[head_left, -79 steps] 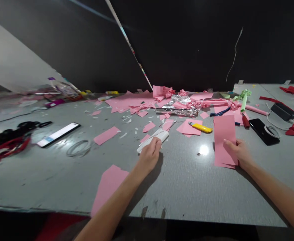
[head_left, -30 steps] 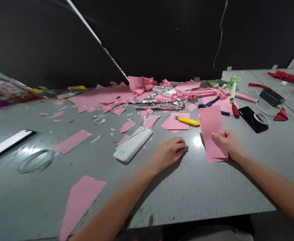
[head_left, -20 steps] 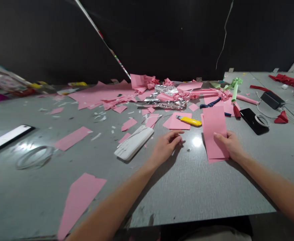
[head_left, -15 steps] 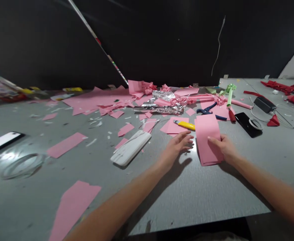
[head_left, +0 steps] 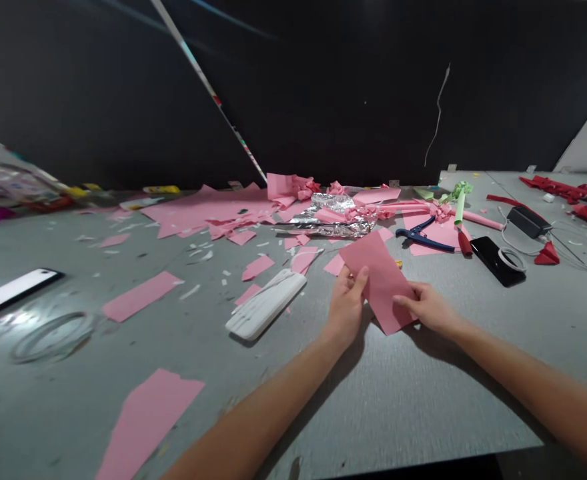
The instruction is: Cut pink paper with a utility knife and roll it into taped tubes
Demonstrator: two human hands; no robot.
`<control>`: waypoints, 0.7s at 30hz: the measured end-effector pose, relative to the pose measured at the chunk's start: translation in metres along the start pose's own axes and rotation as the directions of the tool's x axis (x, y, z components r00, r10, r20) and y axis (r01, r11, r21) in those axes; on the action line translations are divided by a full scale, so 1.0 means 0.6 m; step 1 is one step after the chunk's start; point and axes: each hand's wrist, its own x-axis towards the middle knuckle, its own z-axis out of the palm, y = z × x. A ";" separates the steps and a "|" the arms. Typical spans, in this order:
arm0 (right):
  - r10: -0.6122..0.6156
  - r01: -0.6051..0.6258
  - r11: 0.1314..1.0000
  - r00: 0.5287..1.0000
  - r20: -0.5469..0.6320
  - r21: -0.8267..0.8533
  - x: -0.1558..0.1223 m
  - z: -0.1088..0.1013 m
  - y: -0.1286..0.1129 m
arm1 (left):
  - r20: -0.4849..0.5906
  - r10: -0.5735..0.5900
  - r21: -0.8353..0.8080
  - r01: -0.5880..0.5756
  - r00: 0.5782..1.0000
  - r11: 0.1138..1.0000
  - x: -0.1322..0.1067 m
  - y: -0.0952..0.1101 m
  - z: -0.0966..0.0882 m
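While both hands work at one piece, the pink paper (head_left: 381, 283) sits tilted between them, just above the table (head_left: 473, 387) near its front middle. Left hand (head_left: 346, 307) pinches its left edge, thumb on the upper face, other fingers partly hidden. Right hand (head_left: 428, 307) pinches the lower right edge, thumb on top too; fingers behind the paper can't be seen. Single sheet or stack: can't tell.

Left of the left hand, a white slab (head_left: 267, 307) lies flat on the table, apart from the paper. A small yellow bit (head_left: 399, 264) pokes out just right of the paper, mostly hidden. Beyond the right hand: blue pliers (head_left: 418, 236), handles spread, partly over a pink sheet. Farther right, a dark phone (head_left: 488, 257) with a white cable coil (head_left: 512, 260) on it; black adapter (head_left: 528, 220) behind. Crumpled foil (head_left: 356, 228) and pink scraps lie at the back, below the black panel (head_left: 353, 93). Far left, a lit phone (head_left: 16, 292), cut off by the view edge, near a loose clear coil (head_left: 51, 339). Large pink offcut (head_left: 148, 417) front left.
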 end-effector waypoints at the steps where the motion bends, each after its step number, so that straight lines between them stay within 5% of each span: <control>1: -0.010 0.009 0.999 1.000 -0.002 -0.040 -0.001 -0.007 -0.003 | 0.004 0.014 -0.003 -0.014 1.000 1.000 0.005 0.008 -0.008; 5: -0.165 0.139 0.906 0.986 -0.030 -0.400 -0.006 -0.064 -0.037 | 0.121 0.043 0.080 -0.053 0.992 0.995 0.038 0.041 -0.054; 8: -0.185 0.200 0.715 0.978 0.096 -0.670 -0.007 -0.110 -0.070 | 0.324 0.004 0.290 -0.103 0.946 0.951 0.054 0.053 -0.085; 11: -0.175 0.240 0.619 0.970 0.167 -0.747 -0.006 -0.130 -0.084 | 0.384 -0.014 0.458 -0.177 0.923 0.871 0.053 0.043 -0.095; 16: -0.302 0.236 0.862 0.950 -0.083 -0.448 0.002 -0.113 -0.044 | 0.278 0.006 0.495 -0.148 0.961 0.856 0.045 0.008 -0.095; 19: -0.216 0.167 0.963 0.948 -0.232 -0.213 0.008 -0.101 -0.007 | 0.255 -0.006 0.489 -0.124 0.967 0.864 0.045 -0.002 -0.099; 21: -0.127 0.101 0.987 0.966 -0.224 -0.125 0.010 -0.098 0.009 | 0.247 -0.024 0.483 -0.102 0.969 0.870 0.044 -0.003 -0.102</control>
